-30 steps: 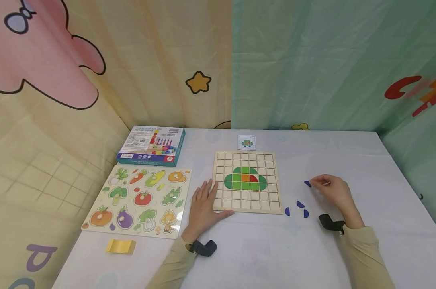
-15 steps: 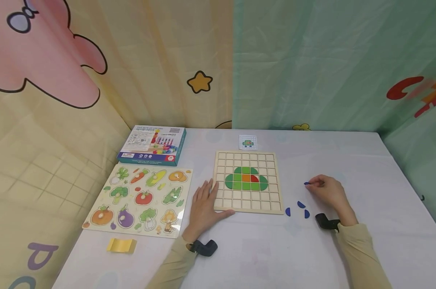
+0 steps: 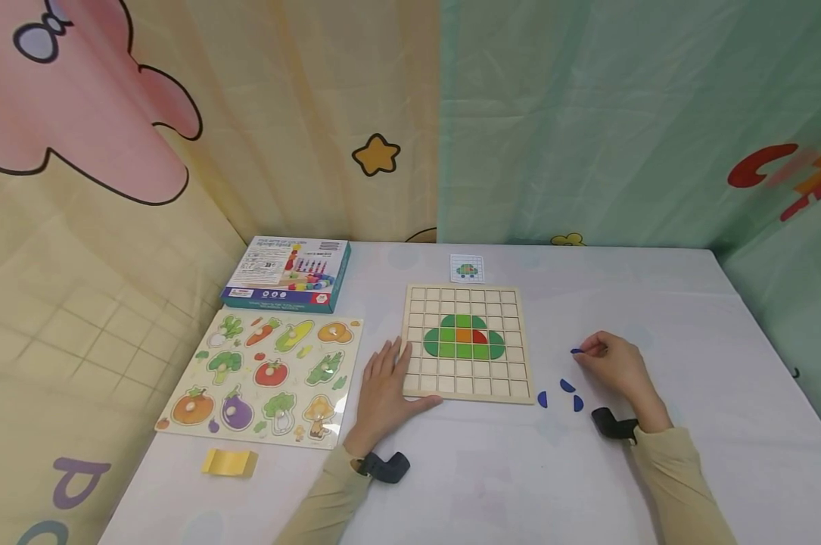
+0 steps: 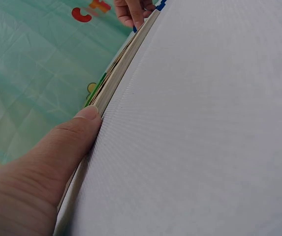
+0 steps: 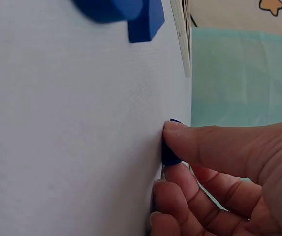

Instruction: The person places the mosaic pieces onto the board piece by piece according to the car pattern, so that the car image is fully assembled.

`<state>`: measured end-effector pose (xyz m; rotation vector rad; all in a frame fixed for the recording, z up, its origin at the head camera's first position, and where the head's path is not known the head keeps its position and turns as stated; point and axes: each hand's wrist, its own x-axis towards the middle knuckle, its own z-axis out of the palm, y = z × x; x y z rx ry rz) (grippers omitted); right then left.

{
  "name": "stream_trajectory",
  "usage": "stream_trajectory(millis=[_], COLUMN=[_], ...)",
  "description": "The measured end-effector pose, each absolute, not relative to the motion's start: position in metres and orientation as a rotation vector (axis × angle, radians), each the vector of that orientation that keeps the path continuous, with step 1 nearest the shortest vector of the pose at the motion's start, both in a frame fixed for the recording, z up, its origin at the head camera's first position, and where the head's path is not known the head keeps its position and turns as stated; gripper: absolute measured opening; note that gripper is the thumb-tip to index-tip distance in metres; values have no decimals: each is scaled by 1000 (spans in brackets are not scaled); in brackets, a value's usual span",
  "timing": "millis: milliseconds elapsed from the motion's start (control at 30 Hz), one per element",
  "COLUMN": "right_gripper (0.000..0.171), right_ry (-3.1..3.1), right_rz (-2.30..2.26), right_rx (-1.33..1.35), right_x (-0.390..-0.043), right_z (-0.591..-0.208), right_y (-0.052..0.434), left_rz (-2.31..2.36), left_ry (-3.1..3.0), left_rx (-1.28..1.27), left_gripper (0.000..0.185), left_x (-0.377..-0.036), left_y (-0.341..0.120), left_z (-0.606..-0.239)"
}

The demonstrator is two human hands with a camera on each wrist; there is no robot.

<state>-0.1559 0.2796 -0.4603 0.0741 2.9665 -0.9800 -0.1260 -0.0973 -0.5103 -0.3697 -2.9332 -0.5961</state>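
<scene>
Right hand (image 3: 614, 367) low over the white desk (image 3: 492, 469), fingers (image 5: 200, 145) curled together and pinching a small blue piece (image 3: 576, 350); from the right wrist view, piece (image 5: 169, 156) caught between thumb tip above and bent fingertips below, its outer edge against the desk surface, only a dark blue sliver showing past the thumb. Piece at about 9 o'clock of the right hand, poking out toward the wooden grid board (image 3: 466, 382). Three more blue pieces (image 3: 567, 387) lying loose on the desk at about 7 o'clock of the pinched one, near the board's lower right corner, not touching the hand. Left hand (image 3: 383, 390) flat on the desk at about 8 o'clock of the board, fingers straight and close together, fingertips over the board's left edge, thumb (image 4: 74, 132) pressed along its near edge, as seen from the left wrist view. On the board, a green shape with one orange and one red tile (image 3: 463, 339) filling the middle cells. Small pattern card (image 3: 466, 268) at 12 o'clock of the board; vegetable puzzle (image 3: 263, 378) at 9 o'clock of the left hand; toy box (image 3: 286, 274) beyond it; yellow strip (image 3: 228, 462) near the desk's front edge.
</scene>
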Motion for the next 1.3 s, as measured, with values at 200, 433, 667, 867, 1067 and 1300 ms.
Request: stream_trajectory(millis=[200,433,667,867,1067,1300], right_gripper=[18,16,17,11,12,8], right_ry=[2992,3020,2956,2888,2828,2783], right_rz=[-976,-1007,-1053,-1089,-1116,-1105], right_rx=[43,-48,-203,-349,-389,-469], right_x=[-151,-151,-151,-154,-161,-166], right_z=[-458,-455,-450,-449,-453,-457], right_y=[268,239,202,170,142,119], left_rz=[-610,-609,-613,-603,-600,-584], left_ry=[-2938,-2934,-2935,-2932,-2952,-2950], left_rx=[-368,-371,-373,-368,-362,-358], left_gripper=[106,106,106,106,106,106], left_x=[-126,-125,-125,-126,-126,-126], left_y=[-98,-97,-97,-97,-97,-97], left_z=[-510,-509,-509,-509,-509,-509])
